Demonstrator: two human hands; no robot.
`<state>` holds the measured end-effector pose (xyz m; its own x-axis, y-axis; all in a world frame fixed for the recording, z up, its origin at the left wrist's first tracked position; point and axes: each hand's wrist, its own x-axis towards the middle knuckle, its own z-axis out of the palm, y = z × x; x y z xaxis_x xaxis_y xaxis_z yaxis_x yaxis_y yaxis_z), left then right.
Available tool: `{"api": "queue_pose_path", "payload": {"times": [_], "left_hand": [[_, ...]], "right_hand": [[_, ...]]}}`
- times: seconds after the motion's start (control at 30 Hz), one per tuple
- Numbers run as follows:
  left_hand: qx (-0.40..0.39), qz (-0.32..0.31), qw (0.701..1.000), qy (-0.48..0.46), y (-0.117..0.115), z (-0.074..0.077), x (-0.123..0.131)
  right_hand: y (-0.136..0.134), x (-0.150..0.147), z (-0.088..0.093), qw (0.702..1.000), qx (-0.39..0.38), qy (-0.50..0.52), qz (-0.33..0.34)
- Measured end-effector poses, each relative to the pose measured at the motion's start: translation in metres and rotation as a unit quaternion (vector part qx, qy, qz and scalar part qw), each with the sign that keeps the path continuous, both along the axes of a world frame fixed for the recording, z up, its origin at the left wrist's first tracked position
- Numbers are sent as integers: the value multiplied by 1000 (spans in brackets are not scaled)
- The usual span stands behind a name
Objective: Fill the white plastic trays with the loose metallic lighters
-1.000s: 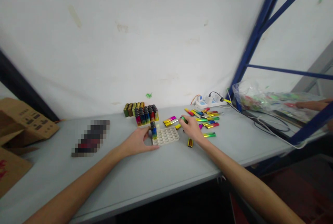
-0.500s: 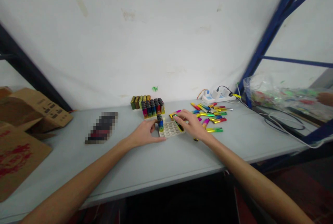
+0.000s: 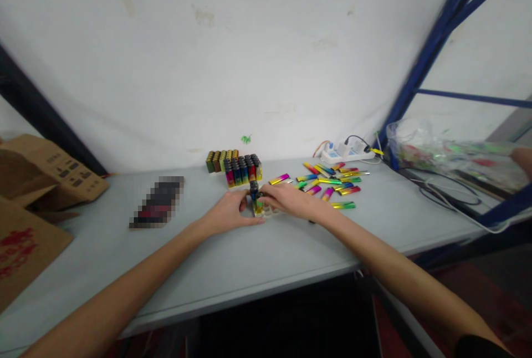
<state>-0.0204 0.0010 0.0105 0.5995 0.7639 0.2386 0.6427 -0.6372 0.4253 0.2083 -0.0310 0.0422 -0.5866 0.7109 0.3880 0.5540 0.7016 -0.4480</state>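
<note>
My left hand (image 3: 228,213) curves around the left end of a white tray with holes (image 3: 270,214), its thumb along the near edge and its fingers beside the upright lighters. Standing in the tray's left end are lighters (image 3: 255,203) with dark tops and blue-yellow bodies. My right hand (image 3: 288,200) is closed over the tray, its fingertips pinching a lighter (image 3: 260,196) next to those. The right hand covers most of the tray. Several shiny multicoloured lighters (image 3: 328,194) lie loose to its right, and one with a pink end (image 3: 279,179) lies behind it.
Behind the tray stand upright lighters in a block (image 3: 243,172) and another yellow-topped group (image 3: 216,162). A blurred dark object (image 3: 158,201) and cardboard boxes (image 3: 54,172) are on the left. At the back right are a power strip (image 3: 347,152), cables and plastic bags (image 3: 436,150).
My right hand has moved left over the tray, bringing a lighter from the tray's right side to the ones standing at its left end. My left hand stays at the tray.
</note>
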Motion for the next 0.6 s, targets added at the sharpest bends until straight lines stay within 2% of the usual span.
{"api": "queue_pose_path", "payload": {"times": [0.13,0.23,0.3,0.4,0.5,0.6], "left_hand": [[3,-4,1000,0,2,-1,-1],[9,-10,1000,6,3,-1,-1],[6,-9,1000,8,2,0,-1],[3,2,1000,18,2,1,-1],[1,7,1000,29,3,1,-1],[-5,1,999,33,4,1,-1]], "right_hand": [[1,-9,7,999,13,-28,-23],[0,8,11,999,14,-28,-12],[2,36,15,999,16,-11,-37],[16,97,18,987,29,-35,-152],[38,151,17,951,12,-114,-286],[58,178,8,915,-21,-194,-353]]}}
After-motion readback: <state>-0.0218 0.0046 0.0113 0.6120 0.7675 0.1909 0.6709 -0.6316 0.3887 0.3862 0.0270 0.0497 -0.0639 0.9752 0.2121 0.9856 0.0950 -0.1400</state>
